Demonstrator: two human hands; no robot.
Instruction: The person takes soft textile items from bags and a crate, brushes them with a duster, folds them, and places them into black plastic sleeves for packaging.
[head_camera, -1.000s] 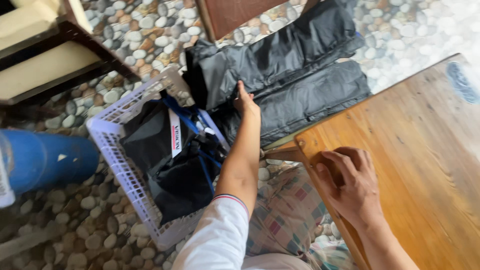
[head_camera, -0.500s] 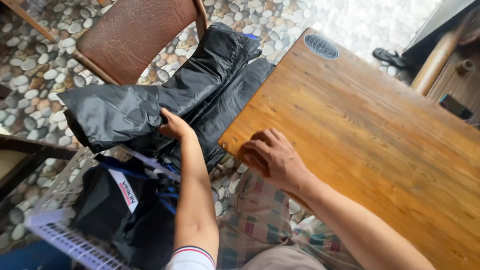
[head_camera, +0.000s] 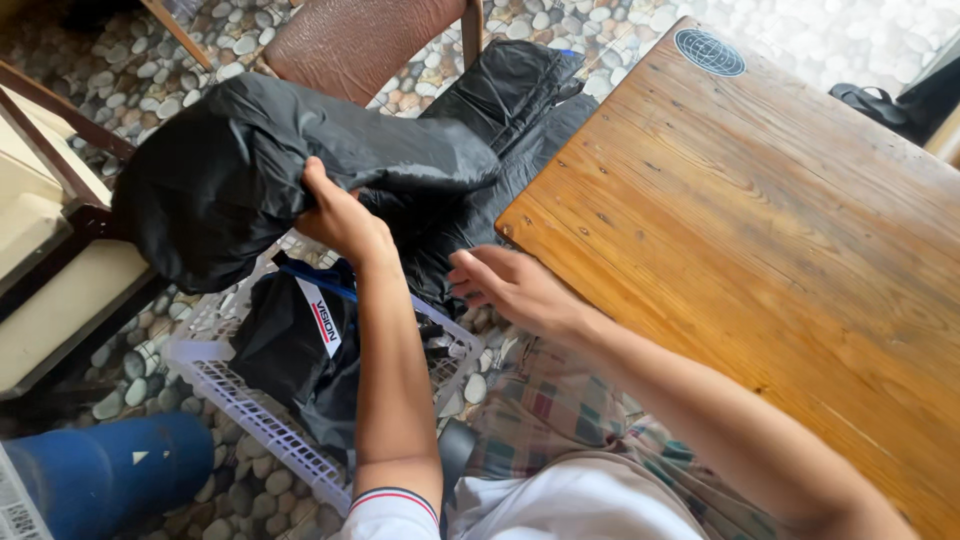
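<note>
Left hand (head_camera: 338, 215) clenched on a fold of the black jacket (head_camera: 290, 170), gripping it from below; the garment hung bunched and lifted clear above the white laundry basket (head_camera: 250, 425), filling the 10 o'clock part of the view. Right hand (head_camera: 505, 285) released, fingers (head_camera: 470, 262) loosely spread, palm turned toward the left, holding nothing; it hovered just off the near corner of the wooden table (head_camera: 760, 240), close to the dark cloth but whether touching it could not be told.

More black clothing (head_camera: 500, 120) lay draped at 12 o'clock, between the brown chair seat (head_camera: 350, 45) and the table edge. Basket sat on the pebble floor (head_camera: 120, 60) at 7 o'clock, holding further dark garments (head_camera: 290, 350) with a white label and a blue strap showing. Blue cylinder (head_camera: 100, 475) lay just beside the basket at 8 o'clock. Cream-cushioned wooden seat (head_camera: 50, 270) at 9 o'clock. Checked cloth (head_camera: 560, 420) over the person's lap at 6 o'clock.
</note>
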